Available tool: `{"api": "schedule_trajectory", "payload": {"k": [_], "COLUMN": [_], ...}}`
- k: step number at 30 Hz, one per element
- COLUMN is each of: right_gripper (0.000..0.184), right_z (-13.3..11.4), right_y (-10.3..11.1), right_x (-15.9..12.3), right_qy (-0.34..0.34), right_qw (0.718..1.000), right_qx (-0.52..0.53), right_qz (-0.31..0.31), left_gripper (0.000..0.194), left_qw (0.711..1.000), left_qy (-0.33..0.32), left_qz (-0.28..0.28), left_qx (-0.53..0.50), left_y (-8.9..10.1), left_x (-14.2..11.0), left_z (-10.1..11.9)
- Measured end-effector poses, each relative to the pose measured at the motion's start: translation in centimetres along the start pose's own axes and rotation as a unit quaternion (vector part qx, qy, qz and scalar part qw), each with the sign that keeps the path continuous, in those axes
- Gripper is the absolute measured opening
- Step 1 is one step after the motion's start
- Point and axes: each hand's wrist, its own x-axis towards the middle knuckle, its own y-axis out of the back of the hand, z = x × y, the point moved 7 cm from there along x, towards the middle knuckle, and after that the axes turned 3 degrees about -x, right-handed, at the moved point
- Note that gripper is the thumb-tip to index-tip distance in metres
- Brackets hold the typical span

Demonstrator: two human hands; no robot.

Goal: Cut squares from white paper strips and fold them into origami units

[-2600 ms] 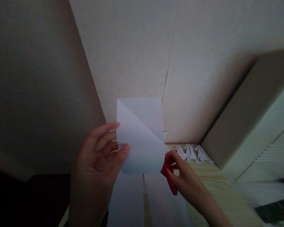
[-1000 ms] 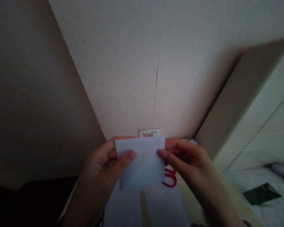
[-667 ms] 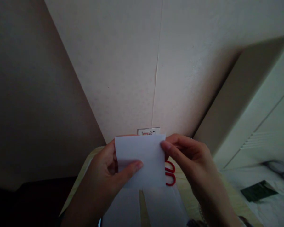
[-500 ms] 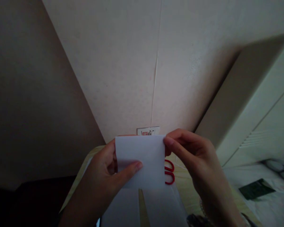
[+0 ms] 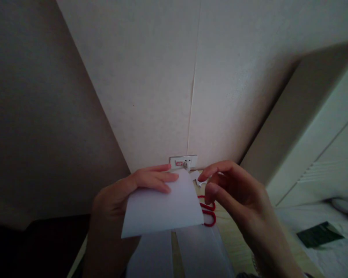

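A white piece of paper (image 5: 162,210) is tilted in the middle of the head view, its near edge lower than its far edge. My left hand (image 5: 136,185) grips it, several fingers lying over its upper side and the thumb hidden beneath. Just off the paper's right edge, my right hand (image 5: 234,193) holds nothing; its fingers are bent and the thumb is apart from the index finger. Red scissor handles (image 5: 209,218) show between the paper and my right hand, with the blades hidden. Below lie two more white sheets (image 5: 201,253) with a gap between them.
A pale wooden tabletop (image 5: 234,239) stands against the wall. A wall socket (image 5: 176,161) with a plug sits just beyond the paper. Small white paper scraps (image 5: 197,179) lie near my right fingertips. To the right are a pale cabinet (image 5: 315,154) and a dark green packet (image 5: 318,234).
My left hand has turned over, bringing its fingers onto the paper's face and the thumb out of sight. The paper has tilted. My right hand has let go of its upper right corner.
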Motion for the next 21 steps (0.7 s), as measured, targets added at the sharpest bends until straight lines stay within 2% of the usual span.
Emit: {"api": "schedule_trajectory", "payload": {"k": [1,4,6,8,10,12,15,16,19,21], "right_gripper": [0.004,0.029,0.038,0.037,0.032,0.027,0.019,0.017,0.013,0.012], "right_z": [0.4,1.4,1.8,2.1,2.1,2.0,1.7,1.6,1.5,1.4], "right_y": [-0.3,-1.8,-2.9,-3.4,-3.2,-2.8,-2.1,-2.0,-1.7,-1.6], "right_x": [-0.2,-0.6,-0.9,-1.0,-0.9,-0.6,-0.3,-0.3,-0.3,-0.4], "right_qy": [-0.019,-0.077,-0.123,-0.167,-0.186,-0.181,-0.156,-0.146,-0.116,-0.104], "right_qw": [1.0,0.991,0.976,0.964,0.963,0.969,0.98,0.983,0.991,0.993], "right_qx": [0.014,0.07,0.113,0.146,0.154,0.141,0.114,0.106,0.071,0.055], "right_qz": [-0.013,-0.089,-0.138,-0.147,-0.122,-0.089,-0.048,-0.036,-0.003,0.008], "left_gripper": [0.019,0.023,0.027,0.029,0.017,0.008,0.011,0.015,0.027,0.023], "left_qw": [0.999,0.993,0.99,0.986,0.985,0.987,0.973,0.967,0.965,0.972], "left_qy": [-0.031,-0.08,-0.101,-0.107,-0.089,-0.037,0.079,0.106,0.12,0.128], "left_qz": [-0.009,0.003,0.04,0.081,0.109,0.142,0.215,0.218,0.155,0.12], "left_qx": [0.014,0.083,0.094,0.099,0.102,0.071,-0.036,-0.082,-0.175,-0.156], "left_y": [0.1,0.2,0.3,0.3,0.3,0.5,1.4,1.4,0.7,0.3], "left_x": [0.1,0.1,-0.1,-0.4,-0.8,-1.0,-1.4,-1.4,-1.0,-0.9], "left_z": [0.3,0.5,0.6,0.7,0.7,0.2,-1.3,-1.7,-2.1,-2.0]}}
